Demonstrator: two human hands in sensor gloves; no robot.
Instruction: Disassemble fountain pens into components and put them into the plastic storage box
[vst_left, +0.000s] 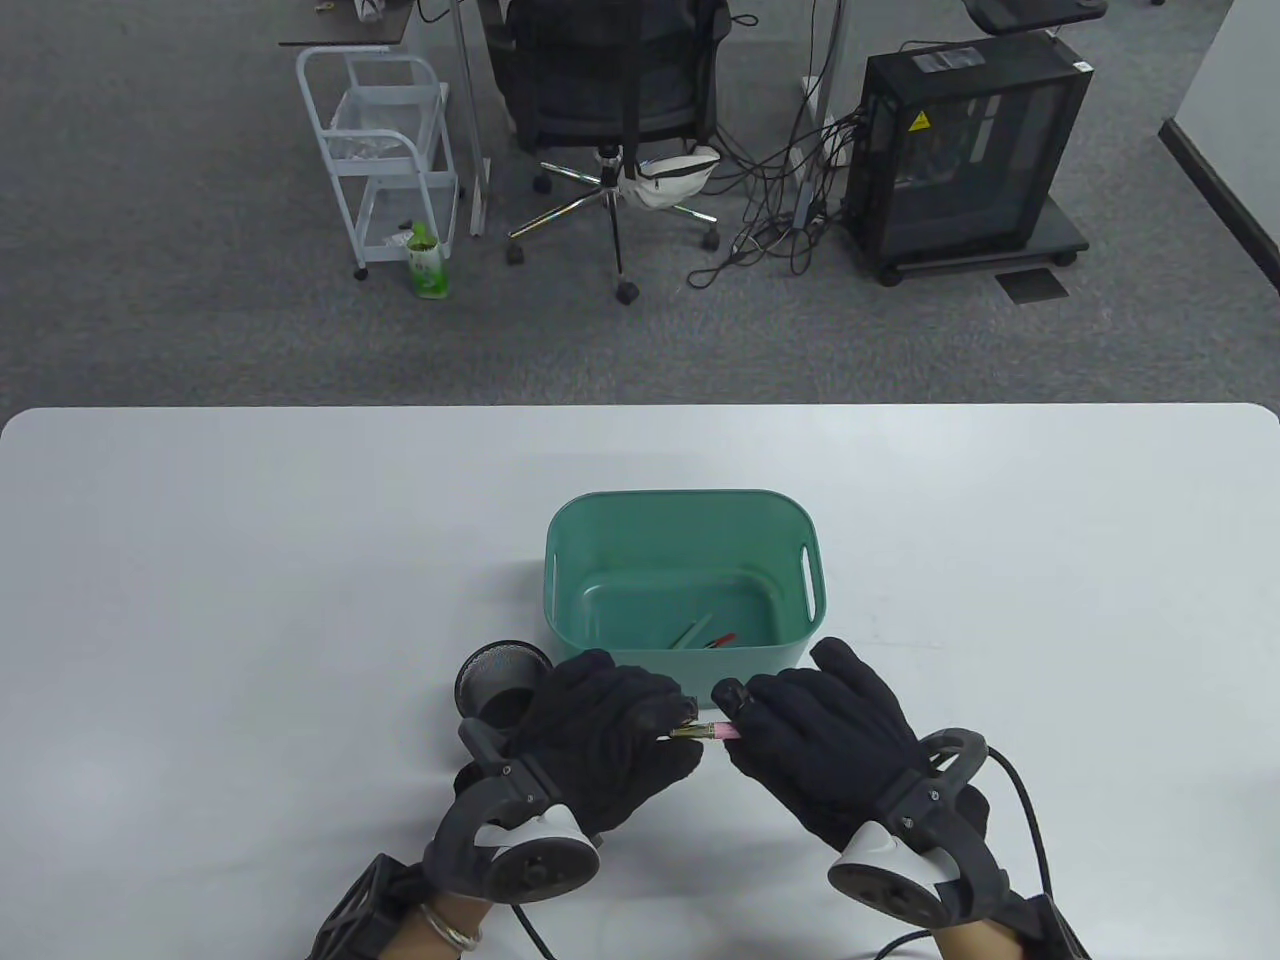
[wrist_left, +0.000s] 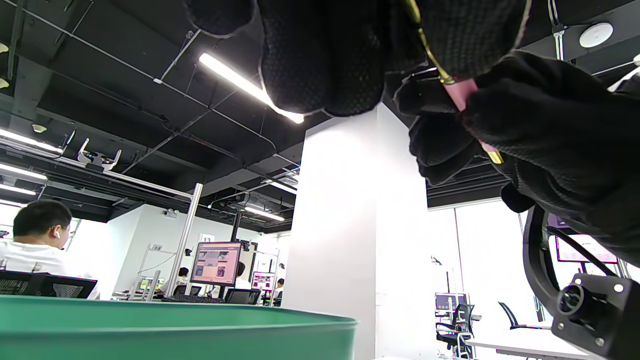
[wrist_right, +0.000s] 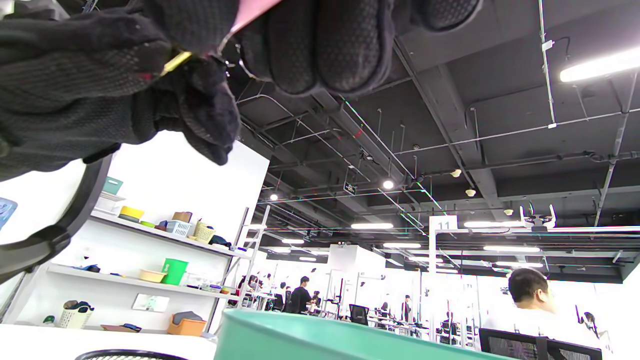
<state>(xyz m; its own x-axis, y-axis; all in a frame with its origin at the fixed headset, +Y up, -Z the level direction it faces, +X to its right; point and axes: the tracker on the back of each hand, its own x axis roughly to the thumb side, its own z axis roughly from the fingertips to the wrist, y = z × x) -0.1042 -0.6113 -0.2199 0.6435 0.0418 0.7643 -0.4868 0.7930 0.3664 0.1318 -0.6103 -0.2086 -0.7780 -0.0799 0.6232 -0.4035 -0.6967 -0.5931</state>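
Note:
A pink fountain pen (vst_left: 712, 733) with gold trim lies level between both gloved hands, just in front of the green plastic storage box (vst_left: 600, 530). My left hand (vst_left: 612, 738) grips its gold-trimmed end, my right hand (vst_left: 790, 725) grips the pink end. The left wrist view shows the pink pen (wrist_left: 462, 95) between the fingers of both hands. In the right wrist view the pen (wrist_right: 250, 15) sticks out from my curled fingers. Inside the box lie several pen parts (vst_left: 705, 634), green and red.
A black mesh pen cup (vst_left: 500, 682) stands left of the box, partly behind my left hand. The box rim (wrist_left: 175, 320) fills the bottom of both wrist views. Beyond the table's far edge are an office chair, a white cart and a computer tower.

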